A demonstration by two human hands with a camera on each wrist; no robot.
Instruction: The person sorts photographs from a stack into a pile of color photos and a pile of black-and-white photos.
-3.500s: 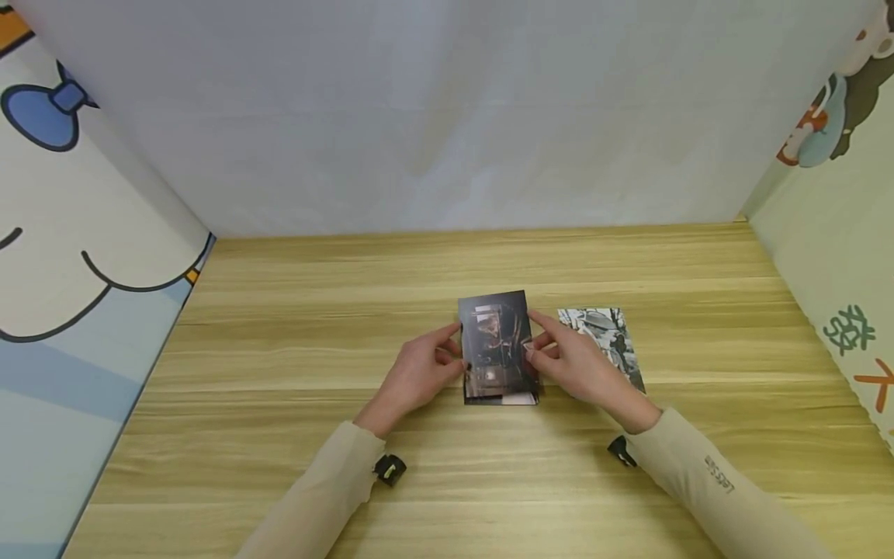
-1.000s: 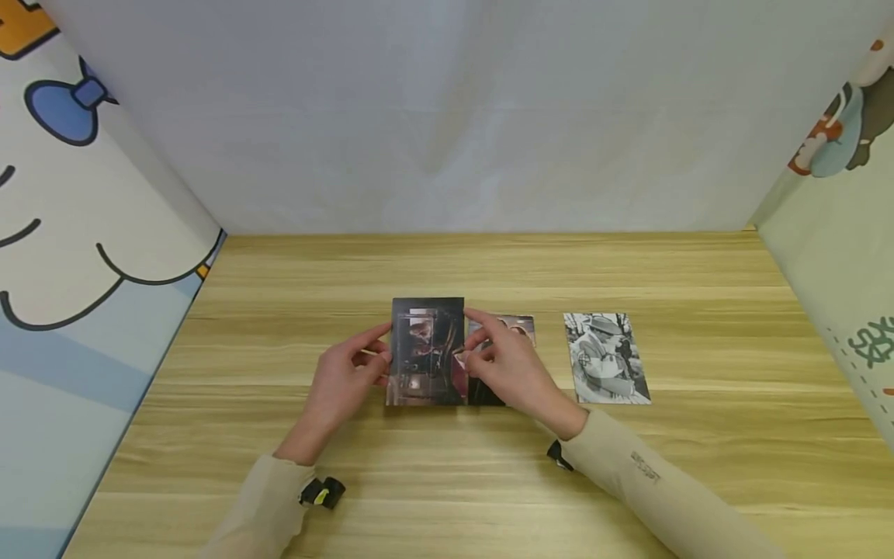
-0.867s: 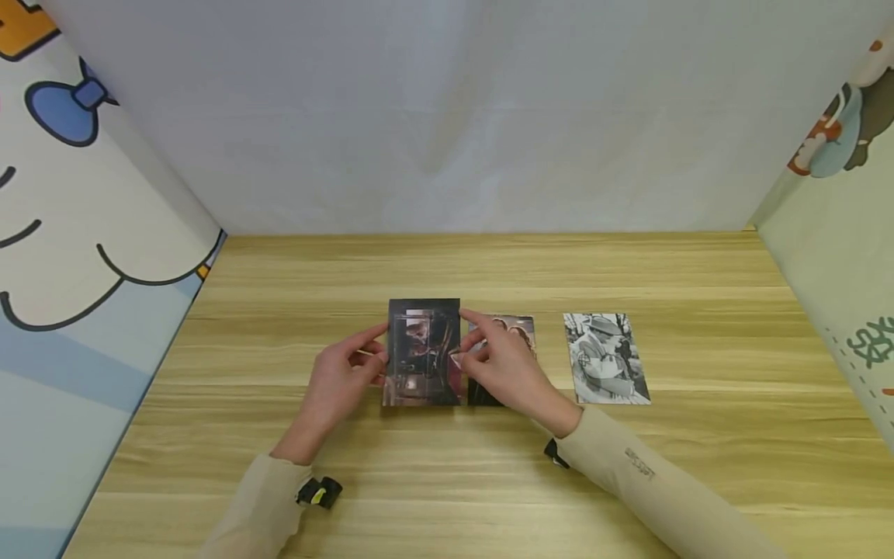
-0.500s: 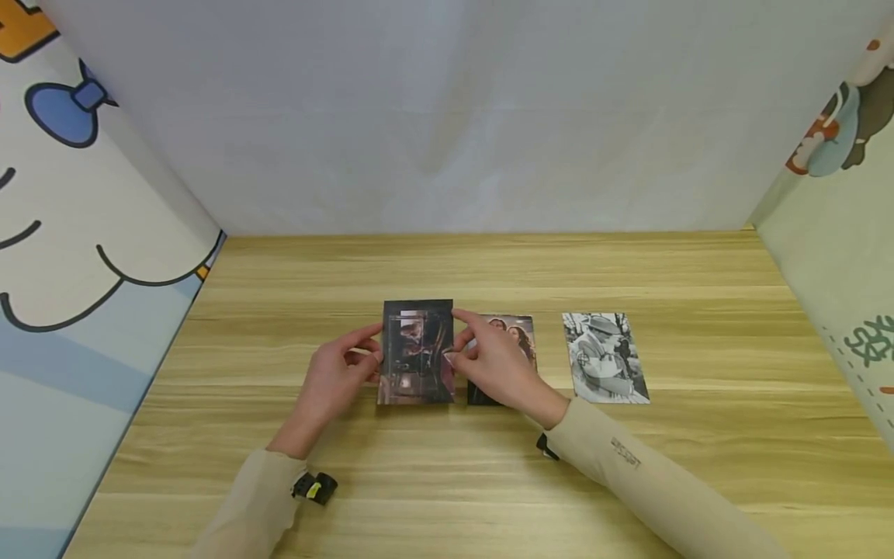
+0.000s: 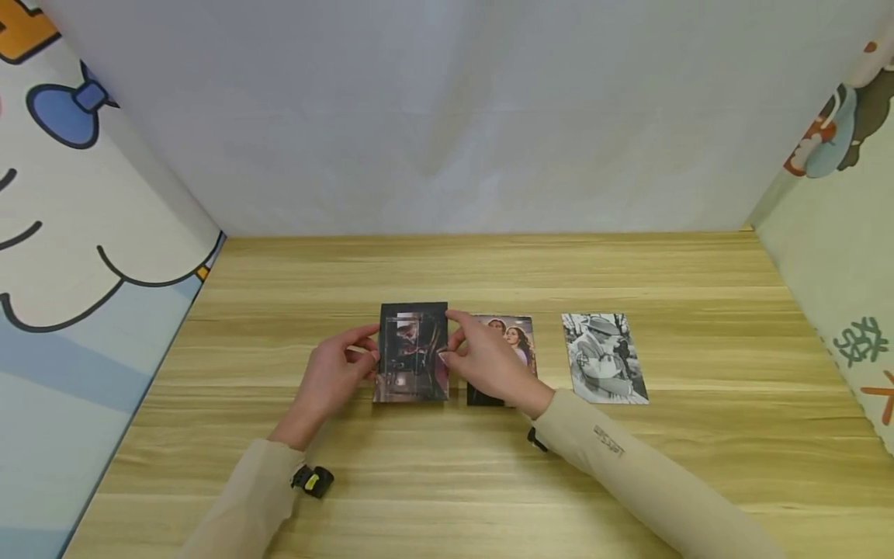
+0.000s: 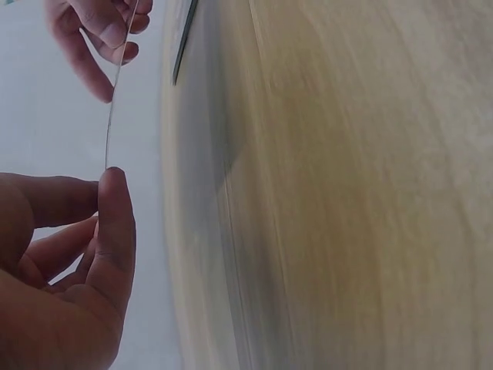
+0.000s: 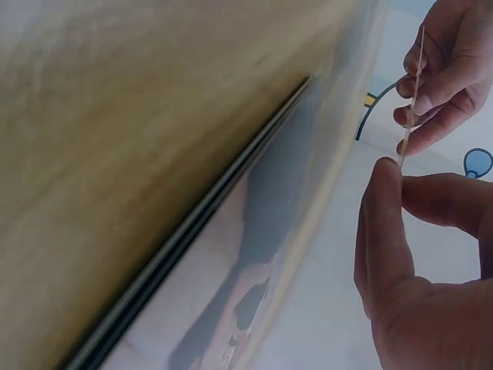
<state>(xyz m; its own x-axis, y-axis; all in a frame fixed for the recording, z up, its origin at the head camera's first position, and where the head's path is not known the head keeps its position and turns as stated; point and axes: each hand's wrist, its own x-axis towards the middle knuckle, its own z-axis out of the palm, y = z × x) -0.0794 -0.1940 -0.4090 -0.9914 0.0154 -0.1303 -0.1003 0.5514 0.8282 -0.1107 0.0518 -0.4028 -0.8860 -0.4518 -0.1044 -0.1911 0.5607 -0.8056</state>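
Observation:
A dark photo card is held upright by its two side edges, left of centre in the head view. My left hand pinches its left edge between thumb and fingers, while my right hand pinches the right edge. Both wrist views show the held card as a thin line, lifted off the table. Under and beside my right hand lies another photo card with two people on it, partly covered by the hand. Its edge looks layered, like a small stack, in the right wrist view.
A black-and-white photo card lies flat to the right of the right hand. The wood-grain table runs back to a pale wall. Printed cartoon panels stand at both sides.
The dark card has moved left, off the middle pile, with both hands pinching it throughout. The card with two people has come into view. Lately the drift left is slow.

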